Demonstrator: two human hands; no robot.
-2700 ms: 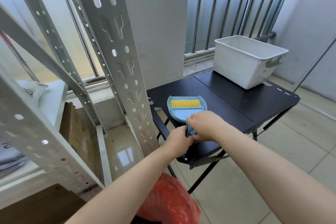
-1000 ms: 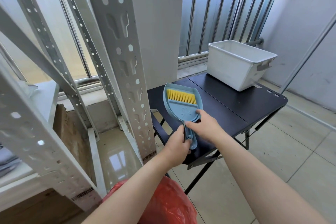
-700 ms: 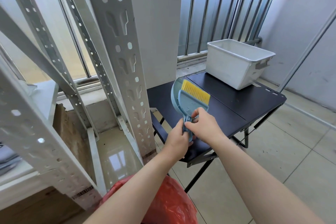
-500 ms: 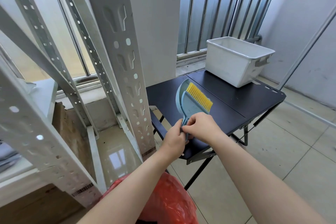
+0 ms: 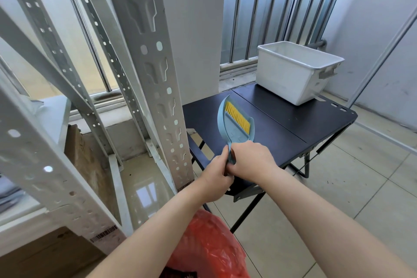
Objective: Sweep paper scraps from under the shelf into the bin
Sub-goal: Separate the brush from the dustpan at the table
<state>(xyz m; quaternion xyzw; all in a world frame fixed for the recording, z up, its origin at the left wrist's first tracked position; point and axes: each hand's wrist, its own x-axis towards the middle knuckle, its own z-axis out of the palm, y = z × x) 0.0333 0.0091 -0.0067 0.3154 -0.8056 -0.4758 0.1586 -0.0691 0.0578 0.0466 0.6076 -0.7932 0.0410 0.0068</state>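
Observation:
A light blue dustpan (image 5: 223, 119) with a small brush nested in it, yellow bristles (image 5: 238, 117) showing, is held tilted on edge above the black folding table (image 5: 304, 119). My left hand (image 5: 215, 176) and my right hand (image 5: 251, 162) both grip its handle from either side. The white metal shelf (image 5: 149, 58) stands at the left on the glossy tiled floor (image 5: 142, 187). A bin lined with a red bag (image 5: 209, 248) sits below my arms. No paper scraps show under the shelf from here.
A white plastic tub (image 5: 291, 74) stands at the table's far right. Brown cardboard boxes (image 5: 81, 153) sit on the floor inside the shelf. Window bars and a white pillar (image 5: 191, 29) are behind. Tiled floor (image 5: 338, 187) spreads to the right.
The dustpan and brush were lifted off the table and turned on edge. Both hands have closed together round the handle and drawn it slightly toward me.

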